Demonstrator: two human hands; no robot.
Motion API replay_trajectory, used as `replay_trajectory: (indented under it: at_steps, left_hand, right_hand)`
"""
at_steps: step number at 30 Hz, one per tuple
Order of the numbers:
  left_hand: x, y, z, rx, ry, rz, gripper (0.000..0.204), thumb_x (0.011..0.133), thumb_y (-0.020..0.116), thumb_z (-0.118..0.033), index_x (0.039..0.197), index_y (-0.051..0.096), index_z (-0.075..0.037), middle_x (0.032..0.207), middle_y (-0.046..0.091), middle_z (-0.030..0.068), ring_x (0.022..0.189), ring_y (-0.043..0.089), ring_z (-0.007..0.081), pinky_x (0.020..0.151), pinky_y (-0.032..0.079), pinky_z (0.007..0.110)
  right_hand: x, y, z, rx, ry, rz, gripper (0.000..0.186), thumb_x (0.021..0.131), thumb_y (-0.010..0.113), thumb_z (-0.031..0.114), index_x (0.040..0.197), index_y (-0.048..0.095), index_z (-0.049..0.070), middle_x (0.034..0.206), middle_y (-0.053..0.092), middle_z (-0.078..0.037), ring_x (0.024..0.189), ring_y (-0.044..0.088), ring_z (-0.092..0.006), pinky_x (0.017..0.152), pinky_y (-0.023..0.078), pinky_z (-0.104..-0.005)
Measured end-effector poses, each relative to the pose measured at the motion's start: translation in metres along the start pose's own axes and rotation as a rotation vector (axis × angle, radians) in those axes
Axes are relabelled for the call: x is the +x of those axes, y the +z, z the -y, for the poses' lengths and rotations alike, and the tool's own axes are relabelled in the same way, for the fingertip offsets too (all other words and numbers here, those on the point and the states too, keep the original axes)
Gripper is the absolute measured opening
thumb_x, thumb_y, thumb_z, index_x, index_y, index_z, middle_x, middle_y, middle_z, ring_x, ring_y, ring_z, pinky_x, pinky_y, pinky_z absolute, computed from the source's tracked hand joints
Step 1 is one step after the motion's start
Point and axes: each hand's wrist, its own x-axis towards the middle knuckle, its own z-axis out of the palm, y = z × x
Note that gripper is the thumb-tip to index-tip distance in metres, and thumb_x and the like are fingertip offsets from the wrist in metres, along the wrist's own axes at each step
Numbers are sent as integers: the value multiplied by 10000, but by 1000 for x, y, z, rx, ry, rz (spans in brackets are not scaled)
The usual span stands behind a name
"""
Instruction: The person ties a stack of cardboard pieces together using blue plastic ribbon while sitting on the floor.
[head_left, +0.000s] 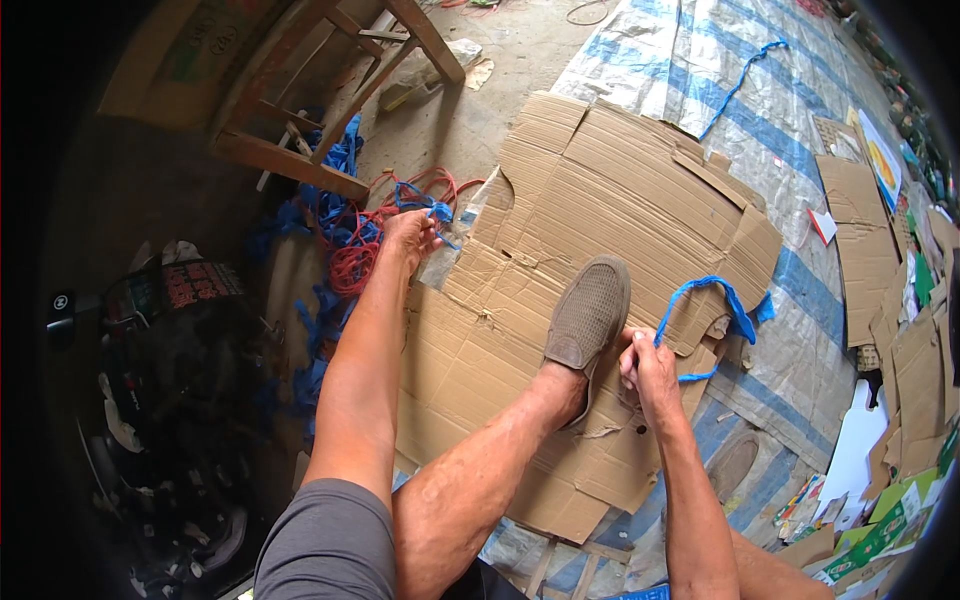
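Flattened brown cardboard (640,190) lies stacked in front of me, and my foot in a brown slip-on shoe (592,305) stands on it. My right hand (648,368) is closed beside the shoe, gripping a blue plastic strip (700,284) that loops out over the cardboard's right edge. My left hand (410,237) is closed at the cardboard's left edge, pinching the end of a blue strip (440,212). Whether both hands hold one and the same strip is hidden. Tangled red cord (355,262) lies just beside my left hand.
A wooden frame like a stool (290,170) stands at the far left above a heap of blue strips (340,150). Another blue strip (740,85) lies on the striped tarpaulin (800,290). Loose cardboard pieces (850,240) and papers line the right. Dark clutter (180,430) fills the left.
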Motion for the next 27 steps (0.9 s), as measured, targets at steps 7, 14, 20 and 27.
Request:
replay_trajectory:
  at_steps: [7, 14, 20, 27]
  left_hand:
    - [-28, 21, -35, -65, 4, 56, 85, 828, 540, -71, 830, 624, -84, 743, 622, 35, 647, 583, 147, 613, 550, 373]
    - [-45, 12, -52, 81, 188, 209, 128, 816, 573, -70, 698, 533, -98, 601, 449, -7, 515, 410, 106, 507, 404, 299]
    - [-86, 17, -61, 144, 212, 292, 191, 924, 601, -160, 737, 607, -126, 570, 351, -68, 474, 298, 75, 468, 271, 271]
    - [-125, -16, -47, 0, 320, 236, 359, 1033, 500, -362, 745, 523, -150, 542, 310, -76, 425, 257, 65, 422, 213, 261]
  right_hand:
    - [6, -2, -9, 77, 13, -12, 392, 1033, 407, 313, 1095, 614, -14, 609, 542, 3, 479, 440, -79, 442, 361, -242]
    - [5, -2, -11, 82, -14, 20, 386, 1037, 416, 322, 1110, 572, -24, 620, 530, -12, 489, 408, -88, 462, 369, -245]
    - [-6, -12, -2, -61, -83, -11, 486, 1047, 395, 441, 1019, 600, 2, 598, 483, 15, 514, 396, -78, 470, 336, -250]
    - [-83, -56, 78, 275, -247, -239, 589, 1057, 345, 507, 767, 594, 59, 527, 368, 58, 468, 317, -64, 463, 269, -242]
